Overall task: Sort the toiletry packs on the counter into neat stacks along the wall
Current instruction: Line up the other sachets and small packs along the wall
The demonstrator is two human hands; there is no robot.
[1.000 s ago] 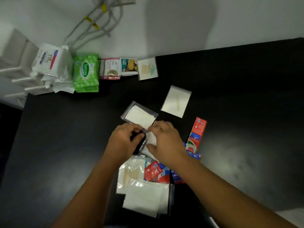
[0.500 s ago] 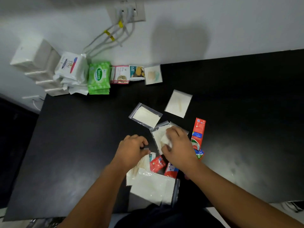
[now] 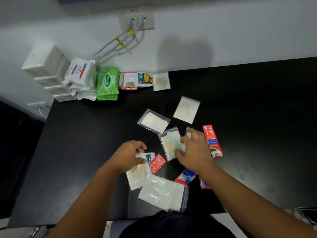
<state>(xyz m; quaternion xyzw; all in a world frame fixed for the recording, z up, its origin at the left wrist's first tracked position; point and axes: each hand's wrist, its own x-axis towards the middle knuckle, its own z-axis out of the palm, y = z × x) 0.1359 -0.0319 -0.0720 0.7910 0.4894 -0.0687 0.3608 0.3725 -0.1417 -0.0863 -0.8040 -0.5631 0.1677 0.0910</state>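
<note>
My left hand [image 3: 127, 157] grips the top edge of a cotton swab pack [image 3: 137, 173] near the counter's front. My right hand [image 3: 194, 152] pinches the right edge of a clear zip bag [image 3: 169, 145] holding swabs and something teal. Around them lie a small red sachet [image 3: 157, 163], a long red sachet [image 3: 212, 140], a blue-and-red sachet [image 3: 186, 177] and a large clear bag of white pads [image 3: 162, 193]. Along the wall stand white boxes [image 3: 42, 66], Dove packs [image 3: 80, 73], green Sanicare packs [image 3: 107, 83], a pink sachet [image 3: 128, 80], a teal sachet [image 3: 145, 79] and a white pack [image 3: 160, 81].
A clear bag of white pads [image 3: 154, 121] and a white square pack [image 3: 186, 109] lie mid-counter on the black counter [image 3: 77, 152]. Cables [image 3: 120, 43] hang from a wall outlet [image 3: 137, 18] above the stacks. The counter's left edge drops off beside the boxes.
My hands have drawn apart. The left moved down onto the swab pack; the right shifted right, gripping the clear zip bag. The view has tilted upward toward the wall.
</note>
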